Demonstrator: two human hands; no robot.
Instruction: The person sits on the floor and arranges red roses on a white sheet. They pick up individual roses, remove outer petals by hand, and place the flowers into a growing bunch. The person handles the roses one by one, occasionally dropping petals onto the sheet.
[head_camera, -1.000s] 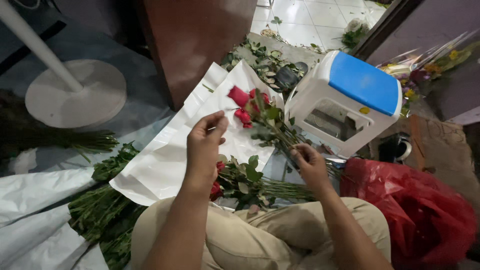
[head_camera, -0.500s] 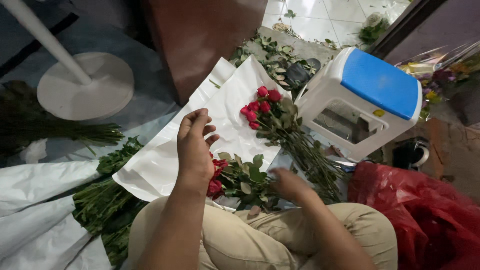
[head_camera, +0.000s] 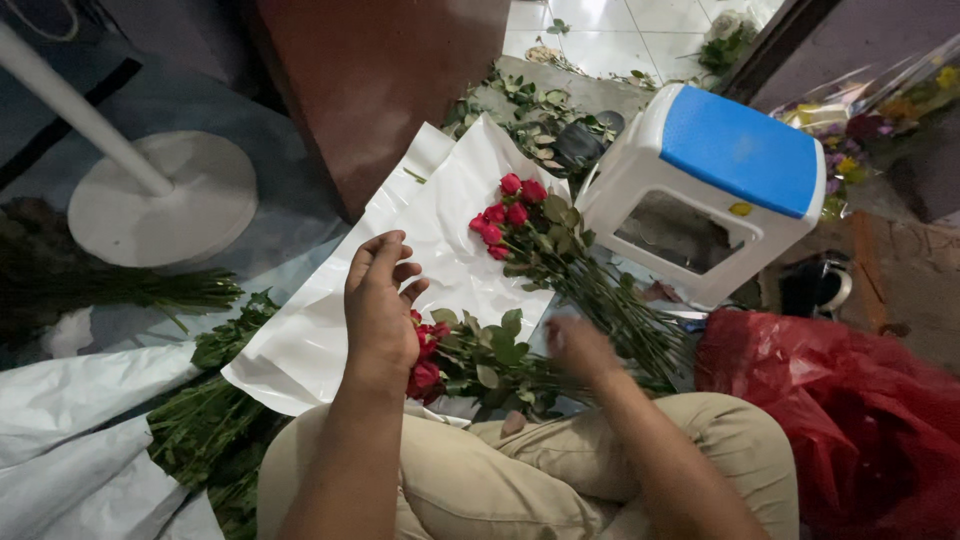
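While one bunch of red roses (head_camera: 515, 215) already lies on the white paper sheet (head_camera: 440, 270), the left hand (head_camera: 380, 310) hovers, fingers loosely spread, above a second bunch (head_camera: 470, 360) unplaced; the right hand (head_camera: 580, 345) is blurred, grip indiscernible.

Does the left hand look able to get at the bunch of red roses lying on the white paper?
Probably yes. The left hand hovers open above the white paper, and nothing lies between it and the bunch of red roses just ahead.
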